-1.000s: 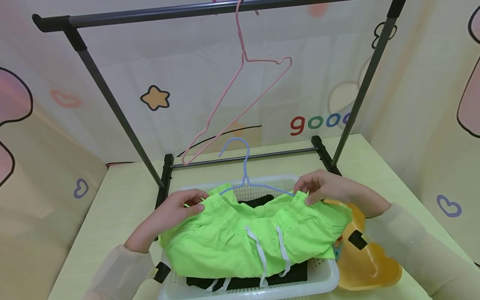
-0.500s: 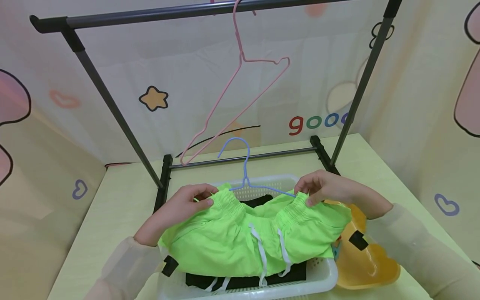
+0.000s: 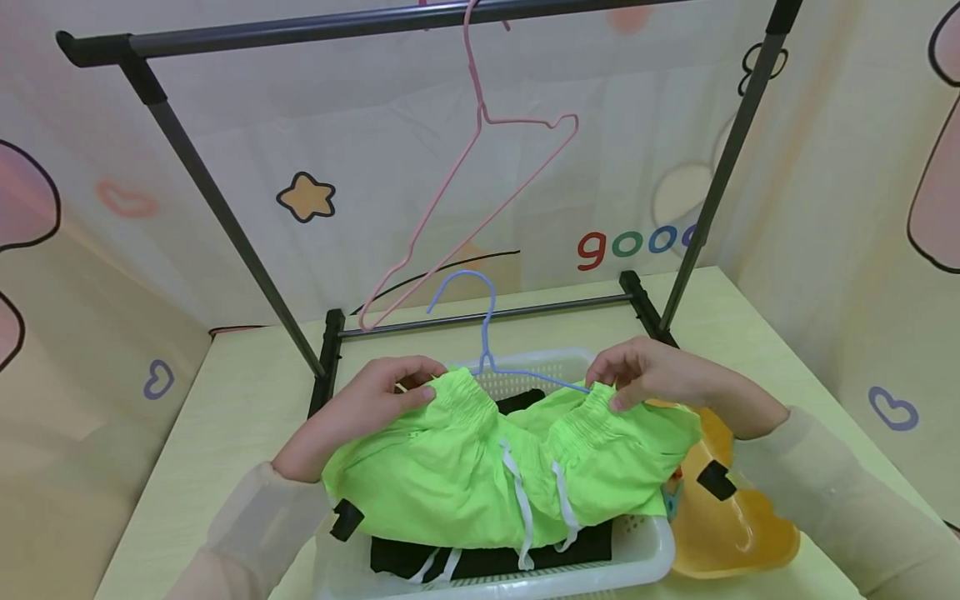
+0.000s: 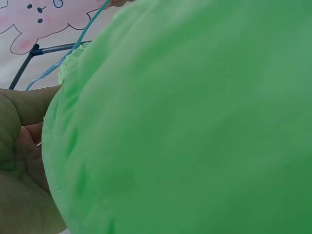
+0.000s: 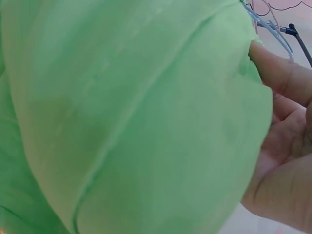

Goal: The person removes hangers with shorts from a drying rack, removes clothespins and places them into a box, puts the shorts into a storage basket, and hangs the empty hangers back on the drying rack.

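Observation:
Bright green shorts [image 3: 450, 475] with an elastic waistband and white drawstrings hang spread between both hands. My left hand [image 3: 378, 400] pinches the waistband at its left side. At the right side of the waistband, my right hand [image 3: 648, 379] pinches the cloth beside the end of a blue hanger [image 3: 486, 329]. The hanger's hook stands up above the waistband, and its left arm goes into the shorts, where its end is hidden. In the left wrist view, the thumb [image 4: 36, 105] presses on the waistband edge; the right wrist view shows that thumb [image 5: 280, 68] against green cloth.
Under the shorts stands a white basket [image 3: 652, 562] with black clothing [image 3: 487, 562] in it. A yellow tray [image 3: 750, 533] lies to its right. Behind rises a black clothes rack [image 3: 300, 33], with a pink hanger [image 3: 450, 179] on its top bar.
My left hand has moved right and slightly up with the waistband, bringing it further over the hanger's left arm. The hanger has shifted slightly left; my right hand stays nearly still.

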The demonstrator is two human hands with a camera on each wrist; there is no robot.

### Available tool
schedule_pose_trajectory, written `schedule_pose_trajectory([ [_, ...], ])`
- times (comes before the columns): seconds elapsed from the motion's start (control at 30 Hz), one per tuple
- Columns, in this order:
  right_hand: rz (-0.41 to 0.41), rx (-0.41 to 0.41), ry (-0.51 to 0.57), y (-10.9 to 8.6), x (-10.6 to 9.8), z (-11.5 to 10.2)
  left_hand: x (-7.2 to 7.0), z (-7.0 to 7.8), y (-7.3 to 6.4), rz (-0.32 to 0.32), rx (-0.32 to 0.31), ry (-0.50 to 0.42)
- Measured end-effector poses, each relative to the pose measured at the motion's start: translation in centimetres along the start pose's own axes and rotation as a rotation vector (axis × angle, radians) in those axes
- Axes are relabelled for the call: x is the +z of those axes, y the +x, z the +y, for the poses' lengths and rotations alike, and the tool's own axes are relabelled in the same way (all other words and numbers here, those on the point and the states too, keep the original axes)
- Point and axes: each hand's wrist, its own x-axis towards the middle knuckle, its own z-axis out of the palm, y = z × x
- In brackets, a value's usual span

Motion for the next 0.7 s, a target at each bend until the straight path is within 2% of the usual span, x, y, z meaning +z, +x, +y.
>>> schedule_pose_trajectory([
  [0.27,0.004,-0.037,-0.072,0.2,0.3,-0.9,-0.1,0.6,0.1,0.000,0.004,-0.001],
  [0.53,-0.018,-0.061,-0.065,0.4,0.5,-1.4,0.0,1.3,-0.4,0.087,-0.027,0.109],
  [0.7,-0.049,-0.110,-0.078,0.4,0.6,-1.4,-0.1,1.4,-0.7,0.138,-0.029,0.163],
])
